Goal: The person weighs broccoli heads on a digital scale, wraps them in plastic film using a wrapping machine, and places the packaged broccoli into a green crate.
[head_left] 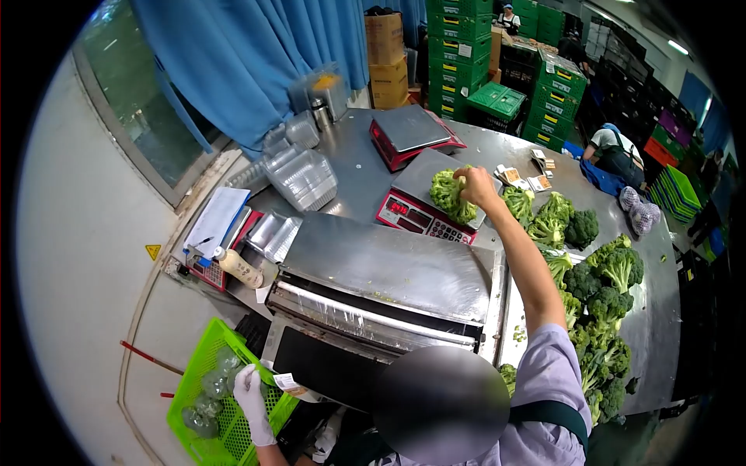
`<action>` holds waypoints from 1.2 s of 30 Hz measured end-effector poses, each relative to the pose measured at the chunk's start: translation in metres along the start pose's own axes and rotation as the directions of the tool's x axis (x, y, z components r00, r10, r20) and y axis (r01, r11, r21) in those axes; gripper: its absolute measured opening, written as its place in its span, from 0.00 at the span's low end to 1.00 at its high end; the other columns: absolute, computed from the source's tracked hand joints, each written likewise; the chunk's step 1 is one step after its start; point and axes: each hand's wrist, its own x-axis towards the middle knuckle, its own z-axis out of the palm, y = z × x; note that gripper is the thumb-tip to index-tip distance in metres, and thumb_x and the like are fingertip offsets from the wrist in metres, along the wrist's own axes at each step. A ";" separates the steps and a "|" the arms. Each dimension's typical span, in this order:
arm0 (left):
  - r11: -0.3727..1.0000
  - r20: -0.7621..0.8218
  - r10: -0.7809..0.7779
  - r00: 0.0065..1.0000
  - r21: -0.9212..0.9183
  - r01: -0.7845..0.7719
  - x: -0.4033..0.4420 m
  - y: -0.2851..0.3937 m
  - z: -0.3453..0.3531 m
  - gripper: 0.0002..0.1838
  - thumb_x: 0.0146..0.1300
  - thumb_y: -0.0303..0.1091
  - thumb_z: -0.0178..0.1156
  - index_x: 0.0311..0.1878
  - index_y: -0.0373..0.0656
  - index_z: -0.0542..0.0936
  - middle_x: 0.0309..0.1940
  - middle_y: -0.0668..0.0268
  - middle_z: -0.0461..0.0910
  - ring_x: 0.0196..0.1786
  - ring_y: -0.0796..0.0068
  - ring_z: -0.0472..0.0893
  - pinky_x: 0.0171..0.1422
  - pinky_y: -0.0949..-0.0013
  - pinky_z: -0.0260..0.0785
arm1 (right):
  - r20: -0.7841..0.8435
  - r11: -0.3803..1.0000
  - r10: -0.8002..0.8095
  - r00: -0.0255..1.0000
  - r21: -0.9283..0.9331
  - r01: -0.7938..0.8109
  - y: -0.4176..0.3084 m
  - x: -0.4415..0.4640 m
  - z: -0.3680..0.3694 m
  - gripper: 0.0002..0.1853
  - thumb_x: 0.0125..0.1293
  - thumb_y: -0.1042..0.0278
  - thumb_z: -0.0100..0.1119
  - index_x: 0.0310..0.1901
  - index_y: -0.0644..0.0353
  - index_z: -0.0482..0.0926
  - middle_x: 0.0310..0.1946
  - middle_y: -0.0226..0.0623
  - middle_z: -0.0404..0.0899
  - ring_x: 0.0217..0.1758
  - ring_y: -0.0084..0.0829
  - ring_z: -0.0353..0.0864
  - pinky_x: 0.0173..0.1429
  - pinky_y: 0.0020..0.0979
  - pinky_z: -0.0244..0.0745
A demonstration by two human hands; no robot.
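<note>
My bare right hand (479,186) grips a head of broccoli (451,194) by its stalk side, over the pan of a red electronic scale (416,217) with a lit display. On my left, my white-gloved left hand (250,392) is at the rim of a bright green basket (203,349). Its fingers are bent together, and whatever they hold is hidden. Beside them in the basket lie several film-wrapped bundles (214,384). A printed label (289,384) sticks out near that hand. Many broccoli heads (610,303) are piled on the steel table to the right.
A film-wrapping machine (388,268) stands between my arms. Clear plastic trays (303,179), a second scale (412,132), a bottle (237,268) and a steel flask (321,114) surround it. Stacked green crates (460,58) rise behind the table. A co-worker (618,151) bends down at the far right.
</note>
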 end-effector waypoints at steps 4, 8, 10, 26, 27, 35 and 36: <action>0.996 0.058 0.055 0.997 -0.078 -0.050 0.008 -0.002 0.003 0.10 0.61 0.23 0.55 0.45 0.33 0.78 0.41 0.65 0.79 0.43 0.78 0.78 0.51 0.75 0.68 | -0.057 0.979 -0.202 0.978 0.023 0.203 -0.064 -0.018 -0.030 0.22 0.37 0.76 0.59 0.40 0.51 0.83 0.29 0.44 0.80 0.41 0.46 0.76 0.47 0.40 0.74; 0.986 0.144 0.130 0.981 -0.121 -0.113 0.027 0.011 0.025 0.10 0.61 0.22 0.56 0.46 0.34 0.78 0.42 0.66 0.78 0.45 0.78 0.78 0.53 0.75 0.69 | -0.033 0.903 -0.366 0.930 0.229 0.363 -0.138 -0.042 -0.031 0.22 0.34 0.72 0.61 0.39 0.54 0.83 0.27 0.47 0.79 0.36 0.48 0.77 0.44 0.40 0.75; 0.961 0.203 0.275 0.940 -0.046 -0.271 0.034 0.039 0.043 0.10 0.59 0.22 0.57 0.44 0.36 0.78 0.43 0.64 0.77 0.46 0.76 0.78 0.52 0.75 0.70 | 0.158 0.913 -0.355 0.921 0.272 0.305 -0.169 -0.054 -0.021 0.23 0.35 0.72 0.62 0.41 0.54 0.82 0.28 0.45 0.80 0.36 0.46 0.77 0.45 0.39 0.74; -0.378 0.784 0.478 -0.396 -0.223 -0.898 0.141 0.090 0.147 0.12 0.59 0.34 0.52 0.45 0.52 0.77 0.43 0.71 0.76 0.36 0.70 0.76 0.36 0.66 0.70 | 0.426 0.543 -0.704 0.568 -0.193 0.817 -0.180 -0.232 -0.008 0.11 0.57 0.65 0.55 0.41 0.55 0.78 0.48 0.33 0.76 0.44 0.31 0.75 0.38 0.30 0.78; -0.381 0.781 0.477 -0.403 -0.230 -0.896 0.146 0.085 0.157 0.12 0.59 0.34 0.52 0.45 0.52 0.77 0.43 0.71 0.76 0.36 0.70 0.76 0.36 0.66 0.70 | 0.379 0.524 -0.754 0.536 -0.145 0.839 -0.175 -0.238 0.003 0.11 0.57 0.64 0.55 0.40 0.56 0.78 0.49 0.33 0.75 0.44 0.31 0.74 0.37 0.29 0.78; 0.600 0.898 0.429 0.100 -0.201 -0.774 0.141 0.090 0.138 0.03 0.60 0.31 0.57 0.33 0.43 0.75 0.28 0.65 0.75 0.31 0.70 0.75 0.36 0.69 0.67 | 0.226 0.940 -0.341 0.913 0.070 0.334 -0.176 -0.289 -0.012 0.05 0.54 0.71 0.55 0.32 0.59 0.78 0.34 0.35 0.79 0.38 0.37 0.76 0.37 0.34 0.76; 0.651 0.926 0.373 0.062 -0.214 -0.729 0.144 0.088 0.127 0.03 0.59 0.30 0.57 0.32 0.42 0.74 0.28 0.66 0.74 0.31 0.72 0.75 0.37 0.70 0.67 | 0.204 0.945 -0.322 0.925 0.126 0.301 -0.181 -0.300 -0.020 0.04 0.54 0.73 0.55 0.33 0.59 0.77 0.31 0.37 0.79 0.35 0.39 0.77 0.36 0.35 0.76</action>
